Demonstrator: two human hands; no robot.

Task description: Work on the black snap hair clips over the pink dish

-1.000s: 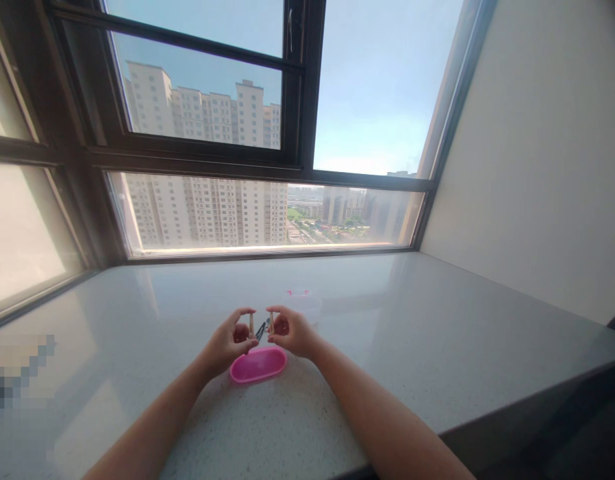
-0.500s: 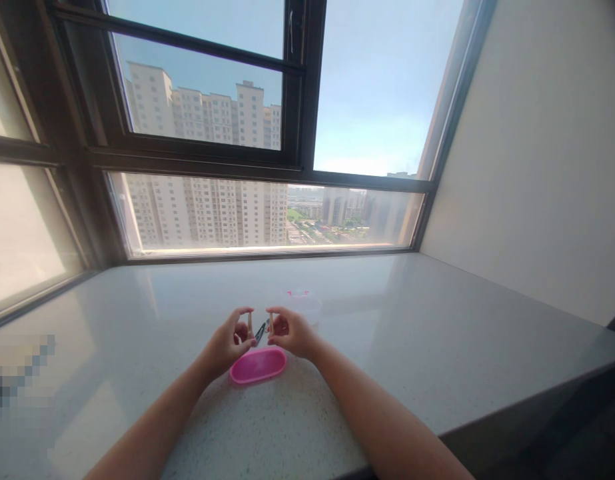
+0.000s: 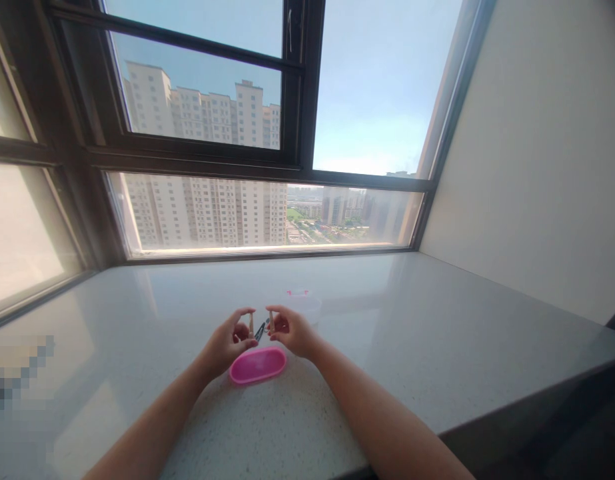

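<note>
My left hand [image 3: 228, 343] pinches a small upright wooden peg [image 3: 250, 325] between thumb and forefinger. My right hand [image 3: 291, 329] pinches a second small wooden peg [image 3: 271, 319] the same way. The two hands face each other a finger's width apart, just above a pink oval lid [image 3: 258, 365] lying on the counter. A dark hair clip [image 3: 260, 331] lies between and behind the hands. A clear plastic box [image 3: 303, 305] with a pink latch stands just beyond my right hand.
The pale speckled counter [image 3: 412, 347] runs back to a dark-framed window [image 3: 307, 87] with tower blocks outside. A cream wall [image 3: 547, 153] closes the right side. The counter's front edge drops off at the lower right. A blurred patch sits at the far left.
Almost nothing: both hands keep their pinch above the pink lid, and the right hand's fingers have shifted slightly.
</note>
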